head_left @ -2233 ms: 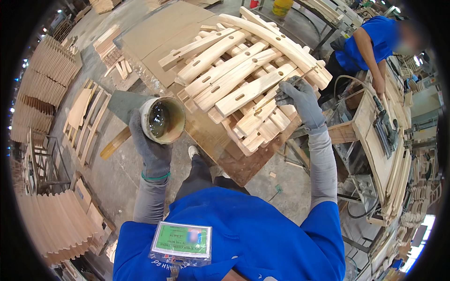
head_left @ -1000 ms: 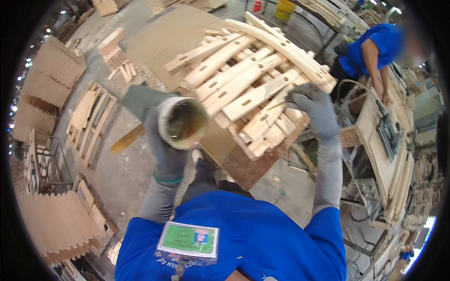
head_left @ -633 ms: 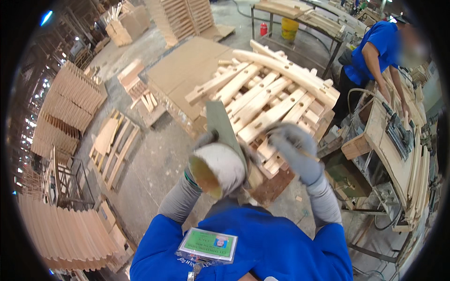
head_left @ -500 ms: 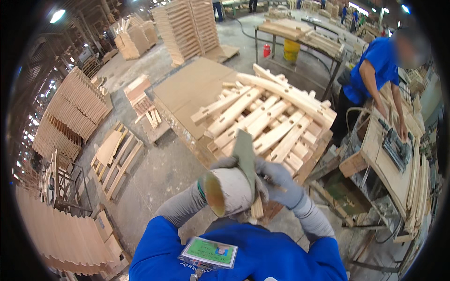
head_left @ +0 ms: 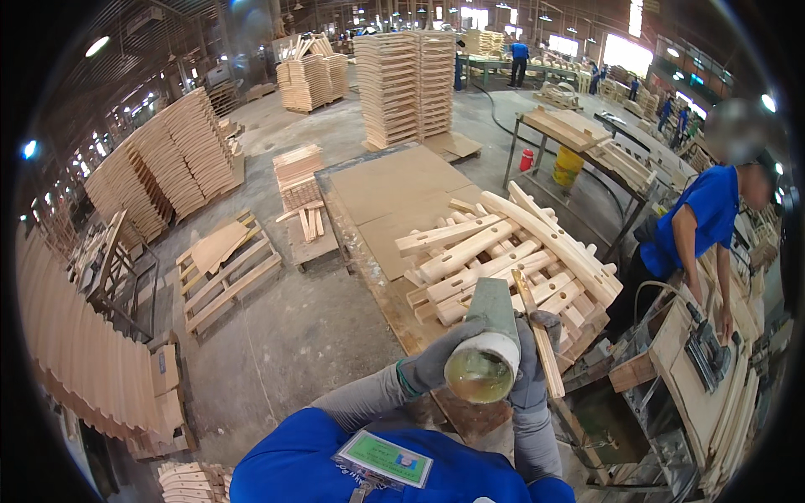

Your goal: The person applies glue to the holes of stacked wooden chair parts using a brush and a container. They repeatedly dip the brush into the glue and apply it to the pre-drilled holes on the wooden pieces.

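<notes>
My left hand (head_left: 440, 356), in a grey glove, is wrapped round a whitish cup (head_left: 510, 345). Its round mouth faces me, and yellowish-green liquid shows inside. A flat grey-green strip (head_left: 493, 303) rises from the cup's far side; how it is joined there is hidden. My right hand (head_left: 528, 373), gloved too, is closed on a slim wooden stick (head_left: 543, 348) along the cup's right side. The stick's upper tip looks darker, as if wet. Just beyond both hands lies a pile of pale wooden bars (head_left: 470, 260) with slots and holes.
The bars rest on a cardboard-topped table (head_left: 394, 197). At right a co-worker (head_left: 700, 218) in blue leans over a bench (head_left: 671, 335) with a clamp-like tool (head_left: 711, 348). A slatted pallet (head_left: 231, 277) lies on the floor at left, with tall wood stacks (head_left: 402, 88) behind.
The cup's mouth has swung from facing left to facing me. The wooden stick in my right hand now stands out beside the cup. My view has tilted up and turned left.
</notes>
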